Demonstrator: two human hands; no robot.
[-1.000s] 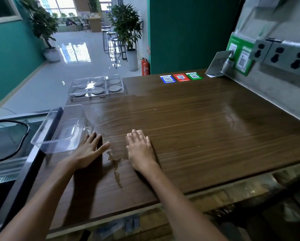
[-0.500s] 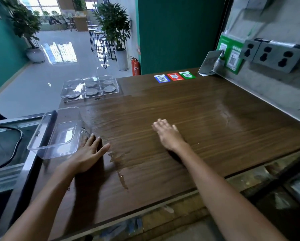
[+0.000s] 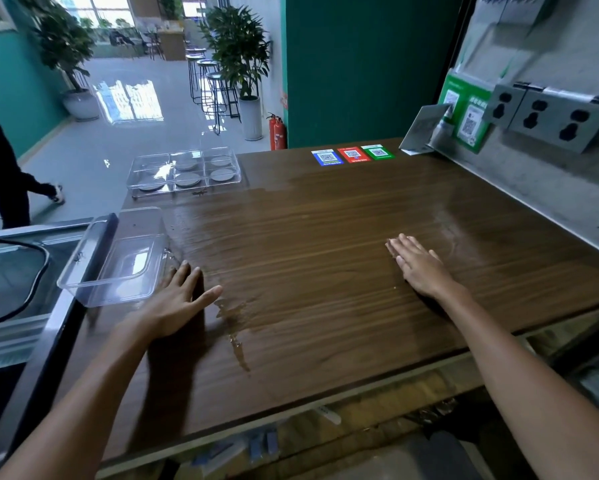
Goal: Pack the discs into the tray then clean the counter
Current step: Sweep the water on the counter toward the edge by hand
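Observation:
A clear compartment tray (image 3: 235, 174) sits at the far left corner of the brown wooden counter (image 3: 326, 237), with several grey discs (image 3: 222, 174) lying in its cells. My left hand (image 3: 178, 299) rests flat on the counter near its left edge, fingers straight, beside a small wet smear (image 3: 234, 317). My right hand (image 3: 417, 265) lies flat on the counter's right half, fingers together and straight. Neither hand holds anything.
An empty clear plastic box (image 3: 118, 258) overhangs the counter's left edge, just ahead of my left hand. Three QR stickers (image 3: 351, 155) lie at the far edge. A grey wall with sockets (image 3: 547, 116) bounds the right side. A person (image 3: 3, 168) walks at the far left.
My right hand has slid across the counter from beside my left hand to the right half. My left hand has stayed in place.

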